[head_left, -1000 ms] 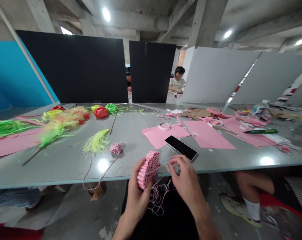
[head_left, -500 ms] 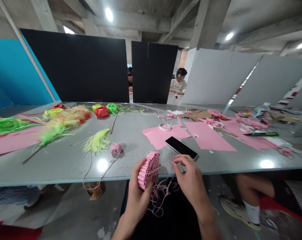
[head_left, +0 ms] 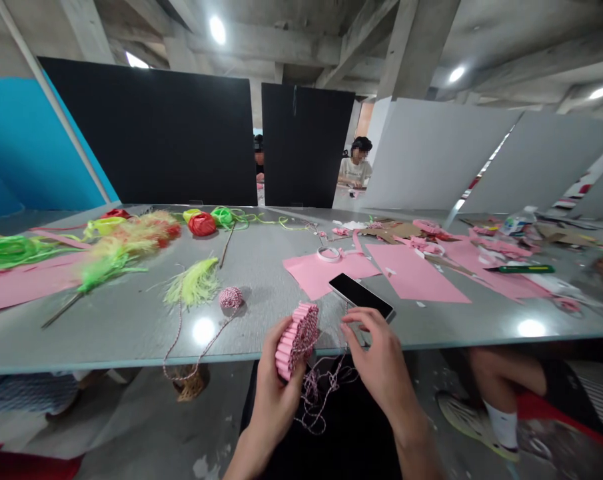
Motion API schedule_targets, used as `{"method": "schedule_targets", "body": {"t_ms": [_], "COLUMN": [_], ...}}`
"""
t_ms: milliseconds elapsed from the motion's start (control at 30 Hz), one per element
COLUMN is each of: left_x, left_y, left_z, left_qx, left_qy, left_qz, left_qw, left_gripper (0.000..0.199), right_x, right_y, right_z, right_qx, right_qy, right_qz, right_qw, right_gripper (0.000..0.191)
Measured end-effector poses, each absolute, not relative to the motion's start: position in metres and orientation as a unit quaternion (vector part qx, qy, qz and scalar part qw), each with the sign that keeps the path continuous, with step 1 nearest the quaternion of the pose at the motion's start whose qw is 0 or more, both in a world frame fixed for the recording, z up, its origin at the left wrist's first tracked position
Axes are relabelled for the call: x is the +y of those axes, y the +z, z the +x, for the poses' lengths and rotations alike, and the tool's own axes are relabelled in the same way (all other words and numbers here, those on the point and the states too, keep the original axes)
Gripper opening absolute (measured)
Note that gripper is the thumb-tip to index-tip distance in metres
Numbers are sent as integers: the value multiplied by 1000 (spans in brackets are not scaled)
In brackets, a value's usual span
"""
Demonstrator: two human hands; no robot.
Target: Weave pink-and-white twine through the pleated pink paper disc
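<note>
Pink ribbed paper disc point(head_left: 286, 348) is tilted at the near edge of the table point(head_left: 261, 257), and our left hand point(head_left: 275, 390) grasps it firmly. Our right hand point(head_left: 378, 353) bends its fingers beside the speckled twine point(head_left: 310, 387); whether they pinch it, we cannot tell. One smartphone point(head_left: 361, 297) lies just beyond.
</note>
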State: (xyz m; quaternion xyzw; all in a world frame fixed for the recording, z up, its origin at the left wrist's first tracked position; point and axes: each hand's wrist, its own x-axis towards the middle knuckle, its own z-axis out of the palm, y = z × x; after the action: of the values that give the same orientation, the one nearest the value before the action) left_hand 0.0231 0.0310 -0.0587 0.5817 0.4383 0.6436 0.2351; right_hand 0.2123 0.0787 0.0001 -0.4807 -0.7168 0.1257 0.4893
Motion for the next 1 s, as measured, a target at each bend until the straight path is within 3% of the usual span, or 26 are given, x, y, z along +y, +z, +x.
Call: {"method": "schedule_targets", "body": {"t_ms": [167,400,533,633,767,867,1000], "left_x": [30,30,31,30,31,32,31], "left_y": [-57,-53,-56,-56,-55,-55,-55], "left_z": [26,19,24,23,15,14,18], "left_qx": [411,448,423,419,442,451,422], "left_qy": [663,648,653,653,651,653,656], "left_qz": [571,563,571,571,561,551,565], "left_qw": [257,252,261,267,257,260,268], "left_gripper": [49,47,50,51,49,49,51], "right_x": [55,79,61,52,73,81,56], "right_y": [8,-2,13,10,-13,-16,2], "right_z": [175,207,191,177,200,213,182], "right_qx": [-774,-712,-766,-788,-743,-704,-763], "right_qy": [207,132,203,203,125,90,159], "right_qz": [-372,-463,-382,-353,-457,-501,-400], "right_qw": [469,511,475,462,472,495,482], "right_gripper": [6,12,2,9,16,11,14]}}
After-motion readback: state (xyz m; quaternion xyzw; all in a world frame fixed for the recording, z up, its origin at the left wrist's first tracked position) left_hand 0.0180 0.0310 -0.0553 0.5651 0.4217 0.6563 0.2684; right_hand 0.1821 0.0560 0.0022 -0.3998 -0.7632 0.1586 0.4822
